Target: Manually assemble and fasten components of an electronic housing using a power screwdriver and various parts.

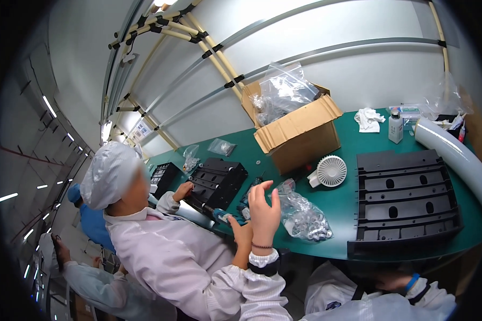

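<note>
My left hand [265, 211] is raised over the table's front edge, fingers apart, with nothing in it. Just right of it lies a clear plastic bag [304, 216] of small metal parts. My right hand [393, 281] is low in shadow below the table edge, near my lap; its fingers are too dark to make out. In front of me to the right rests a black ribbed panel [404, 198] with oval holes. Left of my hand, a co-worker holds a blue power screwdriver [222, 215] at a similar black panel [215, 179].
An open cardboard box [302, 142] of bagged parts stands at the back. A white handheld fan [329, 171], a small bottle [395, 125], a white cloth [369, 120] and a wrapped roll [455, 155] are on the green table [345, 128]. The co-worker [166, 257] sits close at left.
</note>
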The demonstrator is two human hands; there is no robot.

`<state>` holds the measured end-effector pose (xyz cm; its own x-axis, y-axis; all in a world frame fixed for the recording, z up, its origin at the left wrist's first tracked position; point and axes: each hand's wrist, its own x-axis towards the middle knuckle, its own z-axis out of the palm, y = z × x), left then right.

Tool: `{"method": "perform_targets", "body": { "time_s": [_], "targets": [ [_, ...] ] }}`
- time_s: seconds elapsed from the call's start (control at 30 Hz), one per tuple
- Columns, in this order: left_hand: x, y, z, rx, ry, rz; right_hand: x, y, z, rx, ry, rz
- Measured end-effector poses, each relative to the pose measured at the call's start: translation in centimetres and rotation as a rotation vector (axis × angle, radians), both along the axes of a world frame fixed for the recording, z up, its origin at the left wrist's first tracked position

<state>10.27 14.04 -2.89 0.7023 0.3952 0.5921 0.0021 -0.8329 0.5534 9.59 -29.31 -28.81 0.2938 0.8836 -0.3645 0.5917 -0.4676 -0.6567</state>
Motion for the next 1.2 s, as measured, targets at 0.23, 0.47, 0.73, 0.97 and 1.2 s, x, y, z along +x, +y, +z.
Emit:
{"method": "perform_targets", "body": {
  "time_s": [0.23, 0.47, 0.73, 0.97, 1.2],
  "targets": [
    [-3.4, -0.2, -4.8, 0.379, 0.107, 0.013, 0.3, 4.7, 27.9, 0.164, 0.061, 0.261],
    [-6.0, -4.4, -7.7, 0.184, -0.101, -0.104, 0.6, 9.8, 34.2, 0.539, -0.299, -0.017],
    [-10.4, -5.8, -7.9, 0.051, -0.131, -0.262, -2.0, 20.8, 28.4, 0.798, -0.466, -0.12],
    [-12.8, -3.7, -8.5, 0.082, -0.248, -0.358, -1.5, 26.6, 19.7, 0.591, -0.54, -0.019],
    [-12.0, -3.5, -9.3, 0.163, -0.196, -0.472, -1.2, 27.7, 18.0, 0.356, -0.706, -0.192]
  ]
}}
